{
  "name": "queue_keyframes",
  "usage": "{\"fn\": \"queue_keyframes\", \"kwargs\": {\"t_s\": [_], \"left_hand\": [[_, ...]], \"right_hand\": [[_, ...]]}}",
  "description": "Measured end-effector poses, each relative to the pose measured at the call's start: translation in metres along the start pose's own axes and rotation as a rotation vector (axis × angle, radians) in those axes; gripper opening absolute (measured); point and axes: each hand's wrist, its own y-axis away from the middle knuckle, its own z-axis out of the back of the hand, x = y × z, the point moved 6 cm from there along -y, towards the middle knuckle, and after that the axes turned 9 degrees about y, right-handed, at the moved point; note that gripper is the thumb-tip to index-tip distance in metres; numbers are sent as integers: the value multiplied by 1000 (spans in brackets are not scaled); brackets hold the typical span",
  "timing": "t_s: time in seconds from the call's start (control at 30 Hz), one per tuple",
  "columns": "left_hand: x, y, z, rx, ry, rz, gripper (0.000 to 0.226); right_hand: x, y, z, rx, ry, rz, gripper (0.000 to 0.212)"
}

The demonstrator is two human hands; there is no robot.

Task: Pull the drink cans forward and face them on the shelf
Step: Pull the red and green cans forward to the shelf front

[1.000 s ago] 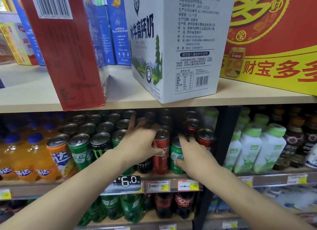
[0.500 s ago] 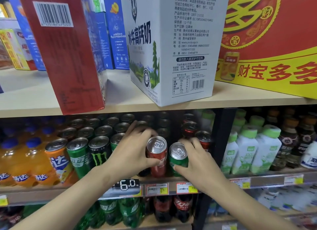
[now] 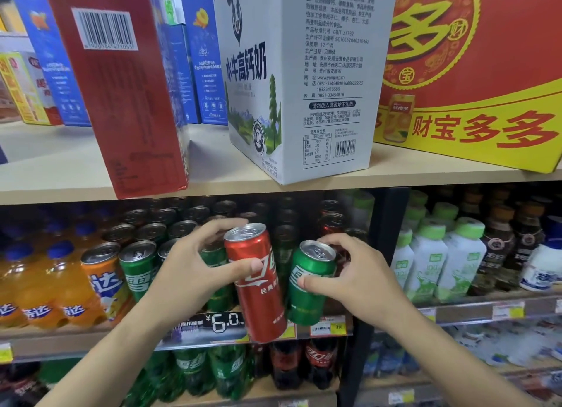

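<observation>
My left hand (image 3: 194,273) grips a tall red cola can (image 3: 258,285), lifted and tilted out past the shelf's front edge. My right hand (image 3: 349,282) holds a green soda can (image 3: 307,285) beside it, also tilted forward at the shelf front. Behind them stand rows of cans on the middle shelf (image 3: 60,336): an orange can (image 3: 105,279) and a green can (image 3: 138,270) at the front left, with several dark and red cans further back in shadow.
Orange soda bottles (image 3: 33,291) fill the shelf's left end. A black upright post (image 3: 377,254) separates white and green drink bottles (image 3: 438,260) to the right. Cartons (image 3: 292,81) overhang the shelf above. A 6.0 price tag (image 3: 219,323) hangs on the rail; bottles stand below.
Both hands have drawn back from the rows. The red can and the green can came forward with them, rising and tilting out over the shelf edge.
</observation>
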Motion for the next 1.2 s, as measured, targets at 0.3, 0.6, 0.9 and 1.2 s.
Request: {"fn": "queue_keyframes", "kwargs": {"t_s": [0.3,0.6,0.9,1.2], "left_hand": [[14,19,17,-8,-25,54,68],[19,21,21,-12,-51,55,67],[24,23,20,-5,-92,65,73],[22,27,16,2,-116,66,74]], "right_hand": [[6,-11,-26,22,62,14,65],[11,-24,-56,-13,94,6,67],[16,-30,-64,11,133,-6,74],[7,-28,-76,31,132,-31,75]]}}
